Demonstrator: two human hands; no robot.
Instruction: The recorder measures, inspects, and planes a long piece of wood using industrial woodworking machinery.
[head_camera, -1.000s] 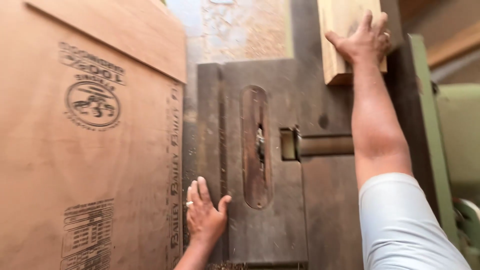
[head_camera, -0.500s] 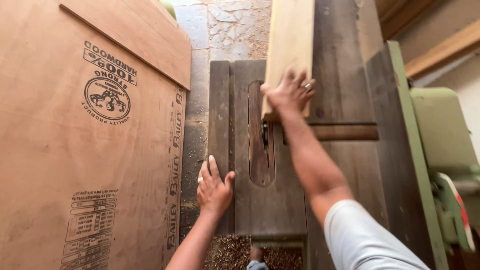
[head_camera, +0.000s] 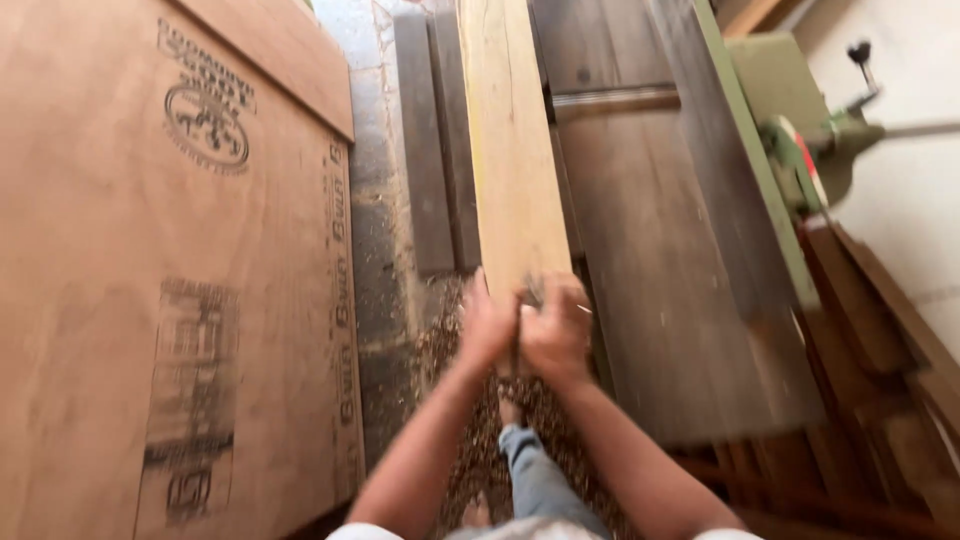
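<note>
Plank gripped at near end, lying lengthwise on saw table

Plank (head_camera: 510, 150): pale wood, long and narrow, flat on the dark table top (head_camera: 650, 260), running away from the person toward the far end. Near end sits at the table's front edge, right at the hands. It lies just left of the table's middle, beside two dark strips (head_camera: 437, 150) on the left side.

Left hand (head_camera: 487, 325) and right hand (head_camera: 557, 335): both clamped on the plank's near end, one each side, fingers curled shut around it, hands touching or nearly so. Motion blur, so exact finger placement can't be told. My read: a two-handed end grip keeps a long board straight along the table's length and keeps fingers back from the middle of the table.

Around it: green machine frame (head_camera: 750, 150) along the table's right edge, with a green fitting and a lever (head_camera: 860, 55) beyond. Stacked brown boards (head_camera: 880, 330) lean at lower right. Large plywood sheet (head_camera: 170, 280) with printed stamps fills the left, standing just apart from the table over a stone floor (head_camera: 375, 250). Sawdust pile (head_camera: 450, 350) under the hands, by the person's jeans-clad leg (head_camera: 530, 470).
</note>
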